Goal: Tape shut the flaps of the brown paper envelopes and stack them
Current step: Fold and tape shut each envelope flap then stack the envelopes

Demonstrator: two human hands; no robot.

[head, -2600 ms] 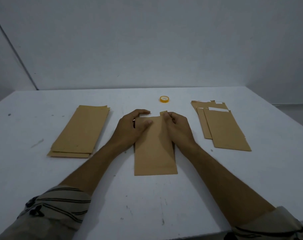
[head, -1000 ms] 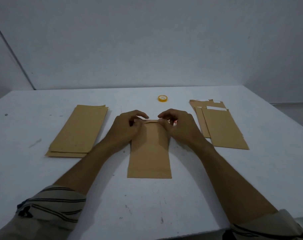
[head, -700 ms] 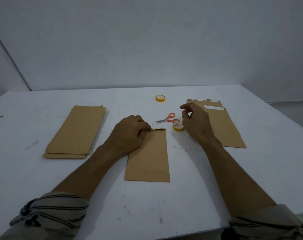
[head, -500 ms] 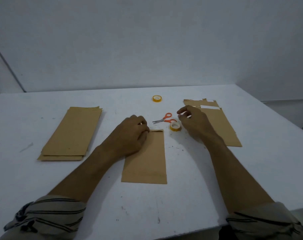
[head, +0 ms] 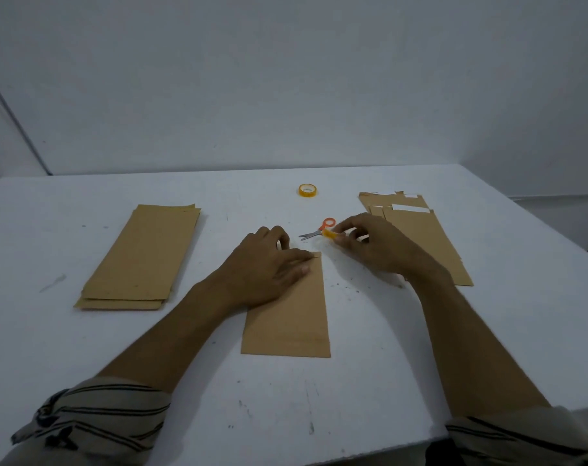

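Because the folded flap would likely spring open if left alone, my left hand [head: 269, 264] lies flat, fingers straight, across the top of the envelope [head: 290, 317], pressing the fold down against the surface [head: 353, 398]. My right hand [head: 376, 247] hovers just beyond the envelope's upper right corner, thumb and fingertips pinching a small yellow tape roll [head: 328, 234] lifted clear of the surface. I hold it by its rim, I judge, so that I can find the loose end and draw off a strip.

Just behind the roll lie the orange-handled scissors [head: 311, 234], blades pointing left. They are near enough that a strip can be cut without the pressing hand leaving the flap. The envelope lies lengthwise in front of me at the middle of the surface, flap end away from me, with no tape on it that I can see.

Farther back a second tape roll [head: 308, 190] lies flat, well apart from the work. Out to my left a neat pile of brown envelopes [head: 141, 257] waits, apparently untaped. To my right, partly behind my wrist, a looser pile [head: 430, 243] shows white strips across its far ends, so I take it for the finished stack. The step in hand is getting tape off the roll, and the risk is the flap shifting once that needs both hands.
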